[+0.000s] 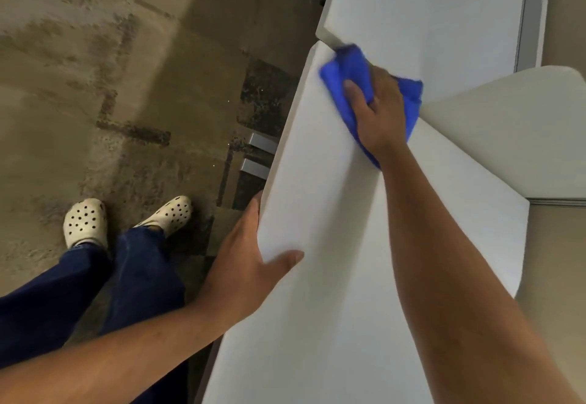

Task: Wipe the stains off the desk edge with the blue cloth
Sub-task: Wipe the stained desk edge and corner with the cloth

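A white desk point(320, 207) runs from the bottom of the view up toward the top right. My right hand point(377, 108) presses the blue cloth point(345, 70) flat on the desk's far end, near the gap where a second white desk begins. The cloth bunches out from under my fingers on both sides. My left hand point(250, 261) grips the desk's left edge, thumb lying on top and fingers curled under the rim. No stains show on the white surface from here.
A second white desk point(428, 10) continues beyond the gap. A pale divider panel point(513, 127) stands to the right. Brown stained floor point(126, 86) lies on the left, with my feet in white clogs point(126, 219) and metal desk feet point(258, 156) beneath the edge.
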Demonstrator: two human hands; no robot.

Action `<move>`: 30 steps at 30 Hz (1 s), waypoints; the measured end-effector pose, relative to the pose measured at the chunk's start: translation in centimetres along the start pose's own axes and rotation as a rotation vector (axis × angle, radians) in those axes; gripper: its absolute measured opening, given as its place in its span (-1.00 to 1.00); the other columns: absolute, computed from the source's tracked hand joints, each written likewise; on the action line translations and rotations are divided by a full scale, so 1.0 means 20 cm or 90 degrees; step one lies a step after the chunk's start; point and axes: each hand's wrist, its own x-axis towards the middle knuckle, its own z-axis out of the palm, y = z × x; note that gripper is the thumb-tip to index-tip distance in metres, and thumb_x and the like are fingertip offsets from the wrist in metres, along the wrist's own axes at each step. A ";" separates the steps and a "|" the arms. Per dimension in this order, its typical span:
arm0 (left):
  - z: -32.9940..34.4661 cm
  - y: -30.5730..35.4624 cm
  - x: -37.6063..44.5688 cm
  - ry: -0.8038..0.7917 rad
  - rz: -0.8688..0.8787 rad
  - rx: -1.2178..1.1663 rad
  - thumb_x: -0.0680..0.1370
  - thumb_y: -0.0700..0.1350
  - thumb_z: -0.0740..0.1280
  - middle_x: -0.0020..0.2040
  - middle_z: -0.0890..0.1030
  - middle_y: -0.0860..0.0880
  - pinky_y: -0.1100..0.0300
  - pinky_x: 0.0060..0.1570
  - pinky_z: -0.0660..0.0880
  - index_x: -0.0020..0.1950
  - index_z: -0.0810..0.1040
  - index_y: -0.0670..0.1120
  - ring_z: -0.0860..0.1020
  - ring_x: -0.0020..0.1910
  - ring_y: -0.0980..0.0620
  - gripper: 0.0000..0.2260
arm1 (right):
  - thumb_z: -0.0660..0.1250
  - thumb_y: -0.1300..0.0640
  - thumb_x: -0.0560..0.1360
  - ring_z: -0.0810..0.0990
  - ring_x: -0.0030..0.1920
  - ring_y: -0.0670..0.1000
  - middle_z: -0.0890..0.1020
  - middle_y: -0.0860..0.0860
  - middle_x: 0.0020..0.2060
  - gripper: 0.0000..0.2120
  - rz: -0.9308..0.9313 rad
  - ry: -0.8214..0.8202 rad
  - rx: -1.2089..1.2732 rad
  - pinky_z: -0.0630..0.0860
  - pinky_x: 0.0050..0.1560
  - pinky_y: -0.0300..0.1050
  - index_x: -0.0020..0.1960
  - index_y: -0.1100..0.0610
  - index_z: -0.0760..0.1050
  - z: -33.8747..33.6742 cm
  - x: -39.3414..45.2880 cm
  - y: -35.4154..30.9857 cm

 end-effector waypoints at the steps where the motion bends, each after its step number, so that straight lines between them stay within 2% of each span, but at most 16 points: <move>1: 0.00 0.00 0.00 0.000 -0.003 -0.003 0.47 0.18 0.54 0.42 0.46 0.32 0.63 -0.04 0.39 0.60 0.17 0.26 0.42 0.27 0.47 -0.19 | 0.20 -0.25 0.65 0.52 0.23 -0.14 0.62 -0.11 0.25 -0.49 0.033 0.001 0.010 0.44 0.42 -0.01 0.40 0.08 0.53 -0.04 -0.04 0.08; 2: 0.00 0.00 0.00 -0.003 -0.007 -0.007 0.47 0.17 0.54 0.42 0.47 0.30 0.66 -0.04 0.38 0.60 0.18 0.24 0.42 0.26 0.47 -0.19 | 0.19 -0.23 0.65 0.54 0.27 -0.07 0.62 -0.07 0.26 -0.48 0.056 0.000 0.011 0.44 0.44 0.09 0.40 0.12 0.53 -0.08 -0.07 0.14; 4: 0.00 -0.01 0.00 -0.015 -0.017 -0.013 0.47 0.17 0.54 0.44 0.47 0.25 0.58 0.02 0.42 0.61 0.17 0.21 0.46 0.32 0.34 -0.18 | 0.15 -0.19 0.67 0.47 0.45 0.08 0.56 0.04 0.42 -0.43 0.102 0.005 -0.012 0.33 0.53 0.17 0.51 0.16 0.44 -0.09 -0.14 0.19; 6: 0.00 -0.02 0.00 -0.023 -0.029 -0.018 0.47 0.17 0.53 0.46 0.47 0.20 0.39 0.16 0.47 0.62 0.16 0.18 0.48 0.37 0.19 -0.17 | 0.12 -0.19 0.67 0.23 0.64 0.11 0.34 0.04 0.62 -0.36 0.178 0.019 -0.038 0.13 0.64 0.20 0.66 0.10 0.23 -0.05 -0.24 0.14; 8: 0.00 -0.02 -0.01 -0.028 -0.040 -0.014 0.47 0.18 0.53 0.48 0.45 0.19 0.30 0.19 0.51 0.64 0.13 0.16 0.48 0.38 0.16 -0.15 | 0.08 -0.24 0.67 0.03 0.71 0.07 0.15 -0.05 0.70 -0.32 0.227 0.019 -0.062 -0.02 0.68 0.23 0.71 0.00 0.05 0.01 -0.40 0.05; 9: 0.00 -0.01 -0.01 -0.030 -0.047 -0.012 0.47 0.18 0.53 0.49 0.44 0.17 0.26 0.20 0.54 0.64 0.12 0.14 0.48 0.38 0.15 -0.13 | 0.05 -0.28 0.67 -0.01 0.72 0.05 0.11 -0.09 0.71 -0.31 0.222 0.015 -0.072 -0.06 0.69 0.23 0.71 -0.05 0.00 0.04 -0.52 -0.01; 12: 0.00 0.01 -0.01 -0.022 -0.066 -0.015 0.45 0.12 0.57 0.49 0.47 0.06 -0.02 0.30 0.58 0.66 0.13 0.07 0.51 0.40 0.05 -0.09 | 0.01 -0.35 0.67 -0.07 0.72 -0.03 0.05 -0.20 0.71 -0.35 0.135 -0.024 -0.073 -0.10 0.69 0.16 0.69 -0.25 -0.08 0.06 -0.85 -0.11; 15: -0.01 0.01 0.00 -0.020 -0.064 -0.022 0.45 0.11 0.57 0.46 0.50 0.08 0.03 0.26 0.61 0.65 0.16 0.10 0.54 0.37 0.06 -0.12 | 0.04 -0.34 0.67 -0.10 0.72 -0.02 0.03 -0.19 0.71 -0.34 0.037 -0.112 -0.085 -0.12 0.68 0.17 0.70 -0.19 -0.01 -0.02 -0.95 -0.02; 17: 0.00 0.01 0.00 -0.032 -0.061 -0.026 0.45 0.15 0.54 0.47 0.49 0.11 0.20 0.21 0.59 0.65 0.13 0.13 0.52 0.38 0.12 -0.12 | 0.07 -0.35 0.64 -0.07 0.72 0.00 0.06 -0.13 0.71 -0.30 0.033 -0.119 -0.113 -0.09 0.69 0.16 0.70 -0.12 0.07 -0.09 -0.84 0.07; 19: 0.00 0.00 0.00 -0.034 -0.052 -0.019 0.46 0.18 0.52 0.48 0.45 0.19 0.49 0.09 0.43 0.64 0.11 0.18 0.46 0.37 0.23 -0.14 | 0.06 -0.37 0.59 -0.02 0.72 0.03 0.10 -0.08 0.71 -0.25 0.148 -0.064 -0.113 -0.04 0.69 0.20 0.70 -0.07 0.10 -0.11 -0.62 0.10; 21: 0.01 0.00 0.01 -0.028 -0.044 -0.020 0.47 0.18 0.52 0.45 0.43 0.26 0.61 -0.08 0.36 0.61 0.11 0.24 0.44 0.26 0.36 -0.16 | 0.03 -0.38 0.57 0.02 0.71 0.05 0.11 -0.04 0.71 -0.22 0.286 -0.002 -0.109 0.00 0.67 0.26 0.70 -0.06 0.09 -0.07 -0.39 0.06; 22: 0.00 0.00 0.01 -0.027 -0.041 -0.024 0.47 0.18 0.52 0.42 0.42 0.29 0.63 -0.13 0.36 0.60 0.10 0.27 0.43 0.20 0.41 -0.17 | 0.03 -0.36 0.59 0.03 0.71 0.06 0.12 -0.03 0.71 -0.24 0.314 0.010 -0.111 0.00 0.66 0.28 0.70 -0.05 0.09 -0.04 -0.29 0.02; 24: 0.00 0.00 0.01 -0.021 -0.033 -0.032 0.46 0.20 0.51 0.35 0.39 0.40 0.63 -0.15 0.38 0.55 0.07 0.37 0.41 0.15 0.48 -0.18 | 0.05 -0.29 0.65 0.09 0.70 0.09 0.19 0.01 0.69 -0.30 0.274 0.007 -0.108 0.00 0.67 0.28 0.69 0.00 0.13 0.04 -0.16 -0.07; 26: -0.02 0.04 0.01 -0.025 -0.043 -0.032 0.46 0.22 0.50 0.24 0.34 0.53 0.68 -0.21 0.38 0.43 0.03 0.51 0.40 0.10 0.59 -0.24 | 0.06 -0.24 0.68 0.28 0.63 0.12 0.39 0.05 0.60 -0.38 0.204 0.001 -0.094 0.08 0.66 0.23 0.63 0.07 0.29 0.09 -0.04 -0.16; 28: -0.04 0.06 0.02 -0.026 -0.059 -0.028 0.48 0.20 0.49 0.15 0.31 0.57 0.70 -0.28 0.37 0.34 0.01 0.58 0.35 0.06 0.70 -0.27 | 0.06 -0.23 0.67 0.52 0.42 0.17 0.61 0.09 0.38 -0.44 0.143 0.001 -0.116 0.30 0.55 0.20 0.46 0.11 0.48 0.13 0.08 -0.31; 30: -0.07 0.07 0.02 -0.019 -0.052 -0.025 0.47 0.19 0.51 0.19 0.40 0.49 0.62 -0.28 0.44 0.42 0.09 0.48 0.45 0.07 0.58 -0.28 | 0.06 -0.22 0.67 0.62 0.20 0.16 0.69 0.08 0.18 -0.49 0.081 -0.001 -0.119 0.45 0.36 0.15 0.30 0.11 0.56 0.19 0.15 -0.46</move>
